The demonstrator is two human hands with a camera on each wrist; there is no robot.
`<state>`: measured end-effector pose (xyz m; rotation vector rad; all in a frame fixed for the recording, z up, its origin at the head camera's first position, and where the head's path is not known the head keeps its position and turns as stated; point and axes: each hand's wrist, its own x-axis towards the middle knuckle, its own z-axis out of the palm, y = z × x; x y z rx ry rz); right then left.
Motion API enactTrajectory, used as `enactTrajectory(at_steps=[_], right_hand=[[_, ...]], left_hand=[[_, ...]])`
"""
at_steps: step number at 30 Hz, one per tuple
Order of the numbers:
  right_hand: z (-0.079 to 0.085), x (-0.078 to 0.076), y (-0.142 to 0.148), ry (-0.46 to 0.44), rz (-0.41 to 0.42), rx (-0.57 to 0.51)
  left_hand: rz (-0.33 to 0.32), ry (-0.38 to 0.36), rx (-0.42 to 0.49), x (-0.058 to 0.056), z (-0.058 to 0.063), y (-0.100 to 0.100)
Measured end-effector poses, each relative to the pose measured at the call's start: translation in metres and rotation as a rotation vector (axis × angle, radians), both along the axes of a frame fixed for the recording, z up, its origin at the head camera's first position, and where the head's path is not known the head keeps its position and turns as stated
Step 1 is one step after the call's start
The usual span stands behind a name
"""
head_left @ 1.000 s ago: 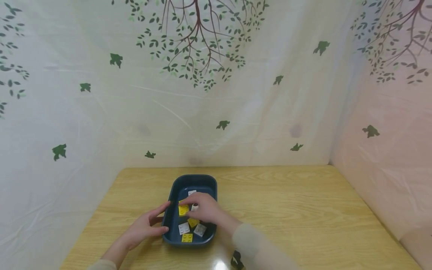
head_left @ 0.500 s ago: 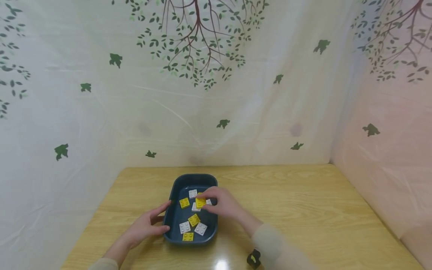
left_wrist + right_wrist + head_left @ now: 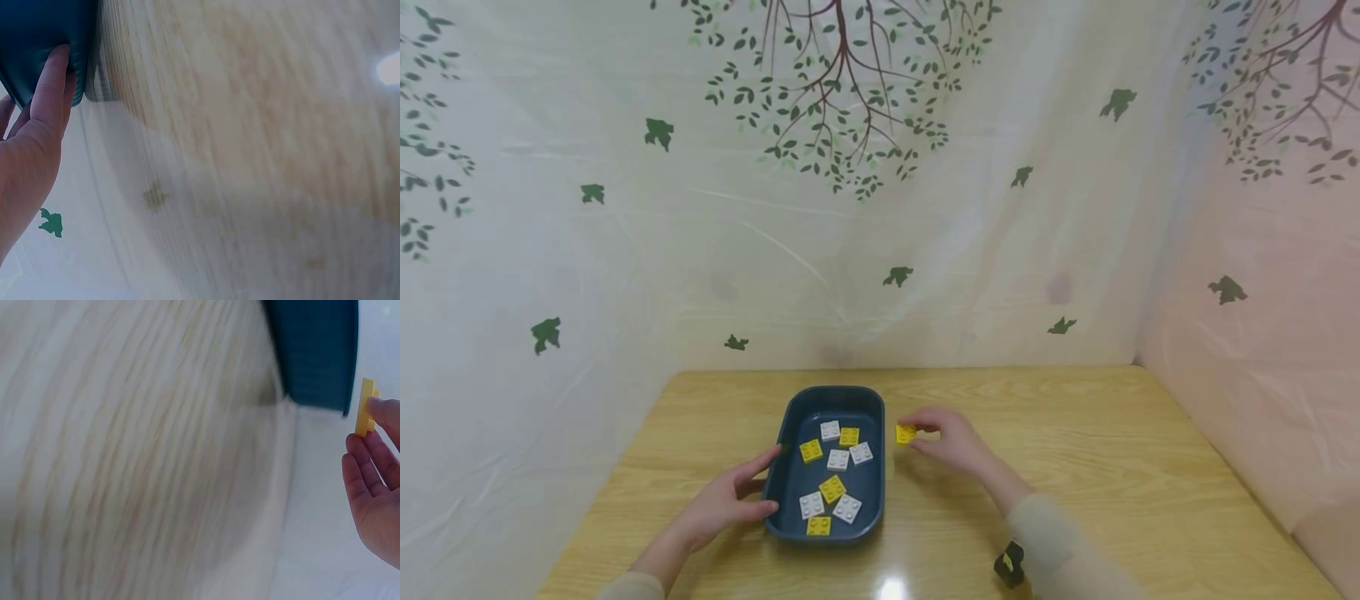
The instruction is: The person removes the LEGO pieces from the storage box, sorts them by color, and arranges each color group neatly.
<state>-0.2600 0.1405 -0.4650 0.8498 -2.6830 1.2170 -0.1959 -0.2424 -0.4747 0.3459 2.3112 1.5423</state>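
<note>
My right hand (image 3: 955, 442) pinches a yellow building brick (image 3: 905, 433) between thumb and fingers, just outside the right side of a dark blue tray (image 3: 797, 482). Seen from the right wrist, the brick (image 3: 364, 407) is thin and edge-on, held near the tray's end (image 3: 319, 369). My left hand (image 3: 718, 504) touches the tray's left side with fingers and thumb spread apart. In the left wrist view, extended fingers (image 3: 50, 94) lie against the tray's outer wall. Inside the tray are several square bricks, among them a white brick (image 3: 838, 460) and a yellow brick (image 3: 832, 488).
The tray stands on a wooden table (image 3: 1075, 450), left of its middle. A pale curtain (image 3: 820, 250) printed with branches and leaves hangs behind and beside the table. A small black device (image 3: 1010, 564) is by my right sleeve.
My right hand has lifted a yellow brick from among the others and carried it right, past the tray's rim. My left hand stays at the tray's left side.
</note>
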Motion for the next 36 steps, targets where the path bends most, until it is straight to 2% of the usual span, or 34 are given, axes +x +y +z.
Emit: enactTrajectory(at_steps=[4,12,21,29,36], right_hand=[[-0.007,-0.007,0.013,0.015,-0.007,0.008],[-0.021,-0.017,0.023,-0.054,-0.068,0.005],[-0.025,-0.023,0.020,-0.041,-0.078,-0.003],[-0.030,-0.025,0.016,-0.080,-0.121,0.020],[-0.031,-0.025,0.015,-0.066,-0.118,0.056]], left_hand=[[-0.011,0.003,0.011,-0.001,0.001,0.000],[-0.018,-0.020,0.030,-0.001,0.001,0.001],[-0.021,-0.020,0.040,-0.002,0.000,-0.001],[-0.016,-0.010,0.032,0.001,0.001,0.000],[-0.010,-0.015,0.030,0.003,0.001,0.001]])
